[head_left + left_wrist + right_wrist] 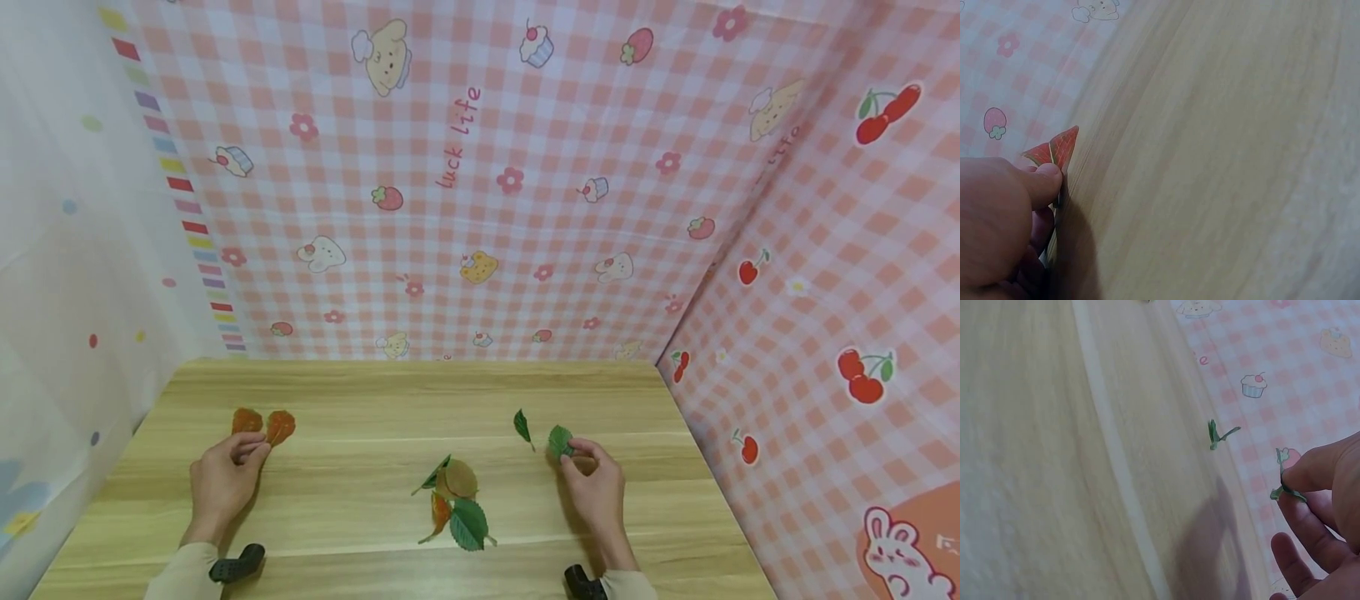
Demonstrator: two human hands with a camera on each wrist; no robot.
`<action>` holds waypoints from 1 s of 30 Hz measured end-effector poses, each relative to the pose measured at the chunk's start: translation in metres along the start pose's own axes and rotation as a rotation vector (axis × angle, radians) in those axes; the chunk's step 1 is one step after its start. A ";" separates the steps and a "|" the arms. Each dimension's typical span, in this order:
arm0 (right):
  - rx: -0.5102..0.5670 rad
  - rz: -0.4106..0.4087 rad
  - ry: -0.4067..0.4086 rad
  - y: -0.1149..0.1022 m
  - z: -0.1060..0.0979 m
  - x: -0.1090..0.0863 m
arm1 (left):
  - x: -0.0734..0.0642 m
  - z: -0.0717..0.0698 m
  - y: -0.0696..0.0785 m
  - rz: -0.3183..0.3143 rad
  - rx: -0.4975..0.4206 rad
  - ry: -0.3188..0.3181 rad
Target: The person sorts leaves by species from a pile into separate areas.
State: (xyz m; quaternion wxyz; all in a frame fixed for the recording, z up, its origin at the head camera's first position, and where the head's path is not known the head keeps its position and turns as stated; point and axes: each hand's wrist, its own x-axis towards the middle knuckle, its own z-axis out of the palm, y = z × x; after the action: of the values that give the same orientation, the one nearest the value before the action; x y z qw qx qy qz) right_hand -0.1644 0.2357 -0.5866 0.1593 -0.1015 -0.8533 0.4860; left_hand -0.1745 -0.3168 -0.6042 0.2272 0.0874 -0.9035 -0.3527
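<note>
At the table's left, my left hand [225, 479] pinches an orange-red leaf [281, 427] between thumb and fingertips; the left wrist view shows this red leaf [1063, 147] above the thumb. Another orange leaf [246, 421] lies just beyond the same fingers. On the right side my right hand [596, 483] pinches a green leaf [559, 441] by its edge, seen nearly edge-on in the right wrist view. A second, folded green leaf [522, 427] lies to the left of that hand; in the right wrist view this green leaf [1214, 436] stands apart from the fingers.
Between the hands, nearer me, lies a small pile with a round brownish leaf [461, 479], a large green leaf [468, 525], an orange leaf [440, 511] and a narrow green leaf [433, 475]. Checked cloth [450, 225] hangs behind the wooden table [360, 383].
</note>
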 end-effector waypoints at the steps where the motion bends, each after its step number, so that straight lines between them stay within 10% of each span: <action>1: -0.008 -0.003 -0.004 0.001 0.000 0.001 | 0.000 0.000 0.000 0.004 0.001 0.001; 30: -0.037 -0.051 -0.108 0.011 0.029 0.040 | 0.000 0.000 0.000 0.007 -0.008 0.004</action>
State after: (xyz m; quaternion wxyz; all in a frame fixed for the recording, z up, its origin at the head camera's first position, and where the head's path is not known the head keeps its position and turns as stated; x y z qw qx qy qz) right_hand -0.2121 0.2315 -0.6025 0.1232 -0.0561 -0.8719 0.4706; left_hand -0.1743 -0.3170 -0.6044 0.2306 0.0841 -0.9020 -0.3551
